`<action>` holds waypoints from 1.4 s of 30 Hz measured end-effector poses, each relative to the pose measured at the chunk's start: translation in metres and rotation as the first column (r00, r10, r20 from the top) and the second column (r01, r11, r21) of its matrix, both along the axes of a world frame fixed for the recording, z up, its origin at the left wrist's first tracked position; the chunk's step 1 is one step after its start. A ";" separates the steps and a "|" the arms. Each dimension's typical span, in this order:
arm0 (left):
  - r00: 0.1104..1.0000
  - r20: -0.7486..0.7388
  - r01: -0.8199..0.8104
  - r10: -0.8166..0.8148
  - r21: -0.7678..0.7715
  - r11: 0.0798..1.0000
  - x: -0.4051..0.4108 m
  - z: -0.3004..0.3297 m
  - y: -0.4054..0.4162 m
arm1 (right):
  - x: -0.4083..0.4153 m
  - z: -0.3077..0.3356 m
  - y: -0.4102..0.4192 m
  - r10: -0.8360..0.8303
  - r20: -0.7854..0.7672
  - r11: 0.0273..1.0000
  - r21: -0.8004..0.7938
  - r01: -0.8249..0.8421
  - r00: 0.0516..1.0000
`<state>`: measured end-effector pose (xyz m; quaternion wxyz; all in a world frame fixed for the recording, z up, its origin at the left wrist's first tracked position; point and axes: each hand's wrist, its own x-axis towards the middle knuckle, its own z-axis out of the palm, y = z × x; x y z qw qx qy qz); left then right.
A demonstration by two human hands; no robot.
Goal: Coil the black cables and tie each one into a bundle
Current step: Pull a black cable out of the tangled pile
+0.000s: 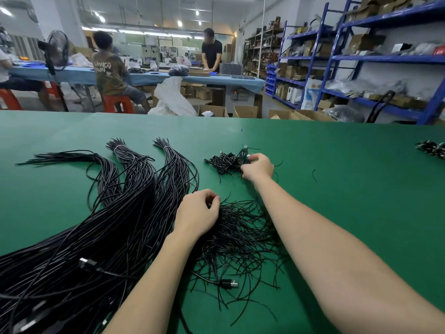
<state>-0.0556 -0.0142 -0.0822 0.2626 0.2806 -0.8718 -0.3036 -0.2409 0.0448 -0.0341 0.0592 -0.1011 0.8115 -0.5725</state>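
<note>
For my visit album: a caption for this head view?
Left hand picks thin black ties; right hand places a coiled black cable bundle.

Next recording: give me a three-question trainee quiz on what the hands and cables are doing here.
1. True or false: the right hand is at the small cable pile farther up the green table.
2. What does the left hand rest on: A) long cables, B) pile of thin ties, C) bare table?
3. How many USB plugs lie beside the left forearm?

Key: 1 true; 2 B; 3 one.
</note>
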 end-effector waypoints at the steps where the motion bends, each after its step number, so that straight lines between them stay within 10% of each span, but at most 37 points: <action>1: 1.000 -0.002 0.001 -0.001 -0.002 1.000 0.001 0.000 0.000 | 0.000 -0.005 0.000 0.012 0.019 0.997 0.070 -0.014 1.000; 27: 0.989 -0.120 -0.094 0.083 -0.083 0.992 0.006 0.019 0.000 | 0.121 -0.031 0.084 0.161 -0.188 0.977 -0.106 -0.183 0.969; 35: 0.893 0.274 -0.283 0.356 -0.272 0.920 0.019 0.019 -0.017 | 0.129 -0.033 0.078 0.246 -0.243 0.968 0.019 -0.249 0.938; 42: 0.885 0.241 -0.341 0.398 -0.244 0.908 0.020 0.025 -0.014 | 0.140 -0.031 0.072 0.350 -0.252 0.936 0.057 -0.347 0.902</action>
